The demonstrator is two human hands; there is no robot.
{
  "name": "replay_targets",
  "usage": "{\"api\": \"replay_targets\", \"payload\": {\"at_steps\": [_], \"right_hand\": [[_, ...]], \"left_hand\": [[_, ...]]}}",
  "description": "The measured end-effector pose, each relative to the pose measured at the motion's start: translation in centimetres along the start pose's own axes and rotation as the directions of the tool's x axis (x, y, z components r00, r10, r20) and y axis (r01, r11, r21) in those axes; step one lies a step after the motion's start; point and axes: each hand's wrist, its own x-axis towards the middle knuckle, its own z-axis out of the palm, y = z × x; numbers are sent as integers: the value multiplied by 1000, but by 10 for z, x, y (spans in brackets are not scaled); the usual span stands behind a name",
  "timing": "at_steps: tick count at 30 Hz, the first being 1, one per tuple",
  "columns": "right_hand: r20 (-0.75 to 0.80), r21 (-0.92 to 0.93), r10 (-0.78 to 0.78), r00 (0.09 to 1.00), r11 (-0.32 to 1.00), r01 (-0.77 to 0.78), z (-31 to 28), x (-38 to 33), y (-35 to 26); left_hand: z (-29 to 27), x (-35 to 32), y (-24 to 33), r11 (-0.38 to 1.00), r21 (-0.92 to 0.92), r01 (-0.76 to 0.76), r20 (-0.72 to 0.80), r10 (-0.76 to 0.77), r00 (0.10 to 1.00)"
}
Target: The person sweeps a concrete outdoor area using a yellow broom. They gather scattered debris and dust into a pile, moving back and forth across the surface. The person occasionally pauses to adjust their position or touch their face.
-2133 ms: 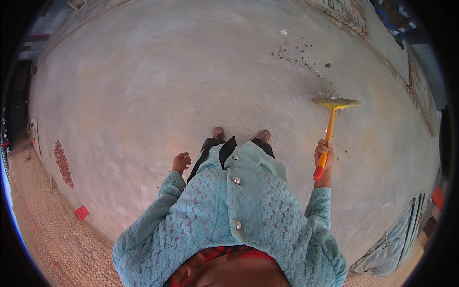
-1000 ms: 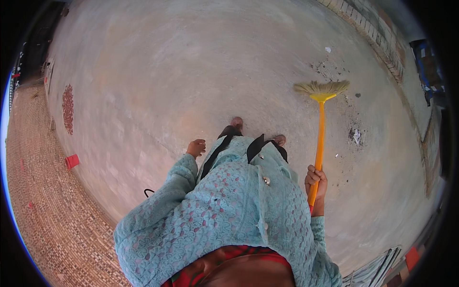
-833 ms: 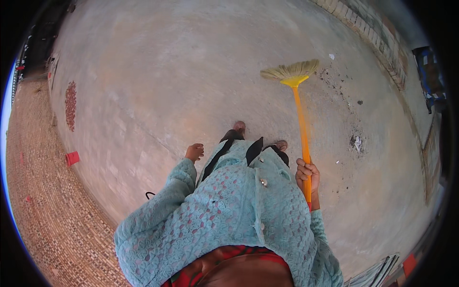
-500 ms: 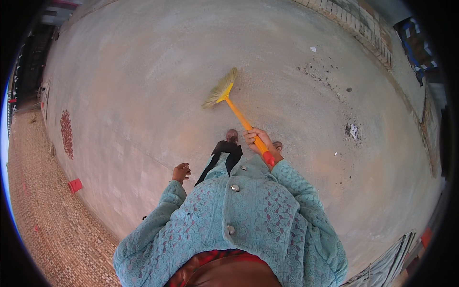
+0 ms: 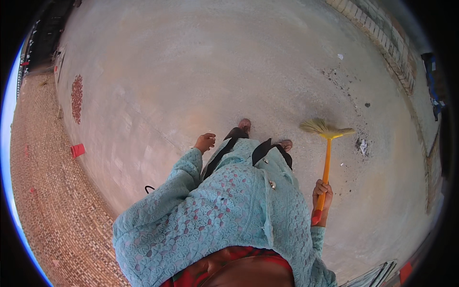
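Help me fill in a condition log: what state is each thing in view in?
Right hand: closed around the broom handle
Broom: held, bristles splayed sideways
Left hand: holding nothing visible, fingers loosely curled
Debris: scattered, with one denser clump
Reddish bits: spread in a long patch
Red container: upright or tipped, cannot tell

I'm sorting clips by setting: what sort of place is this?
Probably an outdoor yard: a broad concrete-looking floor, a brick-patterned surface at left, and a pale blue strip, perhaps sky, along the left rim.
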Motion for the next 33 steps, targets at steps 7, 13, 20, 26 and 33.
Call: {"api": "replay_targets", "payload": {"at_steps": [7, 13, 20, 26, 33], "right_hand": [[-9, -210, 40, 999, 977, -41, 18, -15, 5], [83, -202, 388, 918, 908, -366, 27, 65, 39], [31, -290, 595, 803, 774, -562, 56, 202, 123], [-151, -297, 584, 797, 742, -601, 40, 244, 142], [-170, -398, 597, 784, 686, -609, -8, 190, 30]], "left_hand": [[-7, 1, -14, 999, -35, 8, -62, -10, 998], [-18, -13, -41, 997, -45, 66, -179, -73, 981], [-25, -17, -59, 988, -84, 130, -232, -146, 962], [-19, -26, -49, 985, -119, 122, -231, -147, 962], [-4, -14, -34, 996, -27, 79, -178, -83, 981]]}}
